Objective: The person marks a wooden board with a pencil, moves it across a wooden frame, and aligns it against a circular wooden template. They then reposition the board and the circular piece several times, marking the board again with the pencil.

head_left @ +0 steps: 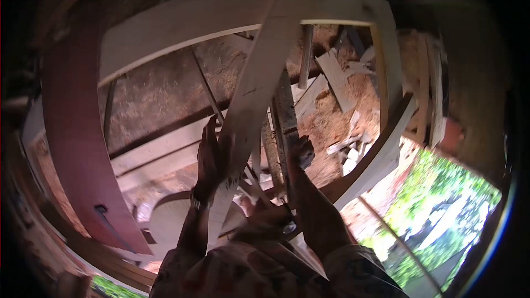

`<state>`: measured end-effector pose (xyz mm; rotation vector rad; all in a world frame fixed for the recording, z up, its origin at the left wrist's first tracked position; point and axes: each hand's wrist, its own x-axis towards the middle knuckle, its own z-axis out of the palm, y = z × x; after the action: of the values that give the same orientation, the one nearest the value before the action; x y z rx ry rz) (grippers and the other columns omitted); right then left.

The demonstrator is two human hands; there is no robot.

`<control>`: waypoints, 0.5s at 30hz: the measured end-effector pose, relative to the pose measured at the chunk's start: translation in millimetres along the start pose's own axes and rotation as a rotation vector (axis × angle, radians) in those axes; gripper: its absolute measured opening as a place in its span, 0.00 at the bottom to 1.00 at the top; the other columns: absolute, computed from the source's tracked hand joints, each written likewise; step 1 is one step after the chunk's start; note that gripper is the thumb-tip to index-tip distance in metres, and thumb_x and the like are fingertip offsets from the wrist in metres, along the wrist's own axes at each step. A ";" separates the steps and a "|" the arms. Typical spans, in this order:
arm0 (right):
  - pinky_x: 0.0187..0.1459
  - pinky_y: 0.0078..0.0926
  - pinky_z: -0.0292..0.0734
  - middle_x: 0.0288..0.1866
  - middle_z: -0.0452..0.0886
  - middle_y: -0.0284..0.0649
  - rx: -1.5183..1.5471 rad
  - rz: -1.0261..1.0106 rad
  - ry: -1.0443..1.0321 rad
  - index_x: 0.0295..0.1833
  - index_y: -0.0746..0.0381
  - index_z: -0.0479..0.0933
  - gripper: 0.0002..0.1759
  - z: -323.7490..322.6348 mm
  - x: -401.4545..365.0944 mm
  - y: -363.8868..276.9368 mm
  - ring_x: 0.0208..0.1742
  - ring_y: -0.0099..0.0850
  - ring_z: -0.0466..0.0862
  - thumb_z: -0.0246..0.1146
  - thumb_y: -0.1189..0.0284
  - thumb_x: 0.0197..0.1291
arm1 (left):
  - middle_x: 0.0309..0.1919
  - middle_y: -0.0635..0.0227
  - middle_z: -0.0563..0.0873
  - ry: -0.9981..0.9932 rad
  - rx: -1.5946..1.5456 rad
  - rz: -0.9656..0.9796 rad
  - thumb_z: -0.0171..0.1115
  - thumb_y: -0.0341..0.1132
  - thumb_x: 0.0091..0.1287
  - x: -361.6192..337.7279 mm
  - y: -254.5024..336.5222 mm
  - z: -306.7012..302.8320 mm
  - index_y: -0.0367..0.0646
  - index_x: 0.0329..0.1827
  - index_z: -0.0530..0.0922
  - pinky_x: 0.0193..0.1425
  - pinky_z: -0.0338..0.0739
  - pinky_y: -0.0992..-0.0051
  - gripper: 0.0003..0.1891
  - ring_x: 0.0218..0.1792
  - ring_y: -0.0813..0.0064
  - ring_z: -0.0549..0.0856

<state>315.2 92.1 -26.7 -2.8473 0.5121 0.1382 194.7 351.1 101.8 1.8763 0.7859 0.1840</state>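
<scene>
A long pale wooden board [248,99] slants down from the far plank towards my body. My left hand [214,154], a watch or band at its wrist, lies along the board's left edge with its fingers stretched out and touching the wood. To the right of the board, my right hand [301,152] is closed in a curled grip near a dark, narrow timber [286,116]. Blur and shadow hide what its fingers hold, if anything.
A wide curved plank [182,19] spans the far side. On the left stands a reddish board [83,127] with a thin dark tool [113,226] on it. Offcuts [334,80] litter the sawdust-covered ground. A curved pale piece [375,160] lies right, beside bright greenery [436,187].
</scene>
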 end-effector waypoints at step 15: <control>0.35 0.52 0.77 0.32 0.82 0.52 0.164 0.006 0.006 0.30 0.61 0.76 0.14 -19.3 2.8 -11.1 0.35 0.57 0.83 0.58 0.63 0.65 | 0.58 0.64 0.84 -0.223 -0.548 -0.256 0.68 0.50 0.67 271.3 31.1 66.9 0.38 0.66 0.77 0.60 0.77 0.74 0.30 0.55 0.72 0.83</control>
<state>322.7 96.3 -5.9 -2.6875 0.5086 0.0848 448.8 453.5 38.9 1.2435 0.7243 0.0210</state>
